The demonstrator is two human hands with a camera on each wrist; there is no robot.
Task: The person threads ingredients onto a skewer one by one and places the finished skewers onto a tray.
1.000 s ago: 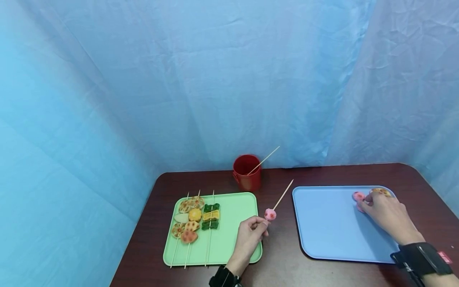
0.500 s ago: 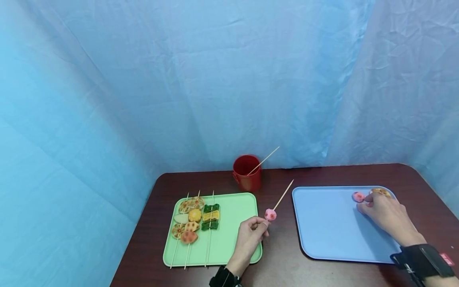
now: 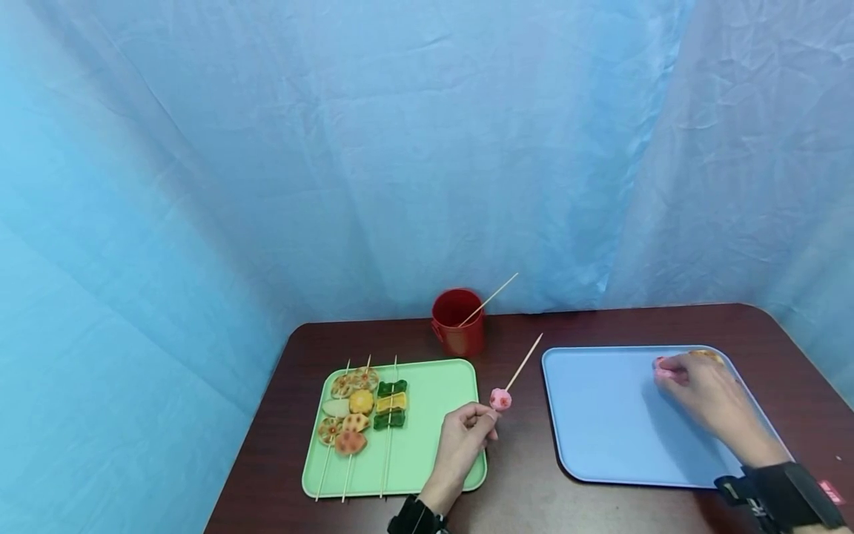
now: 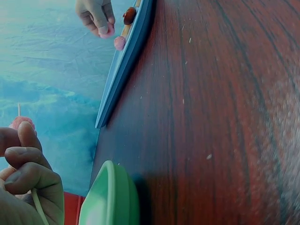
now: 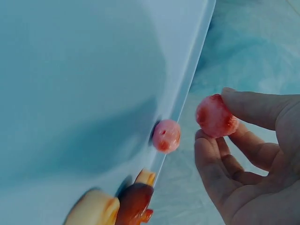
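In the head view my left hand (image 3: 463,441) pinches a wooden skewer (image 3: 525,358) that slants up to the right. One pink meatball (image 3: 500,399) is threaded on it, just above the fingertips. Over the blue tray (image 3: 600,415), my right hand (image 3: 710,397) holds a second pink meatball (image 5: 214,116) between thumb and fingers, lifted off the tray in the right wrist view. Another pink meatball (image 5: 166,136), with a small hole, lies by the tray's edge. Beside it are a brown piece (image 5: 136,201) and a pale, browned-edge piece (image 5: 93,208).
A green tray (image 3: 434,460) on the left bears several finished skewers of toy food, such as a green and yellow one (image 3: 391,403). Behind it stands a red bucket (image 3: 460,334) with a bare skewer (image 3: 497,294) leaning in it. A blue curtain (image 3: 400,148) hangs behind the table.
My right hand has picked a meatball up from the blue tray and shifted slightly left, now covering the other meatball's place in the head view. The left hand stays nearly still.
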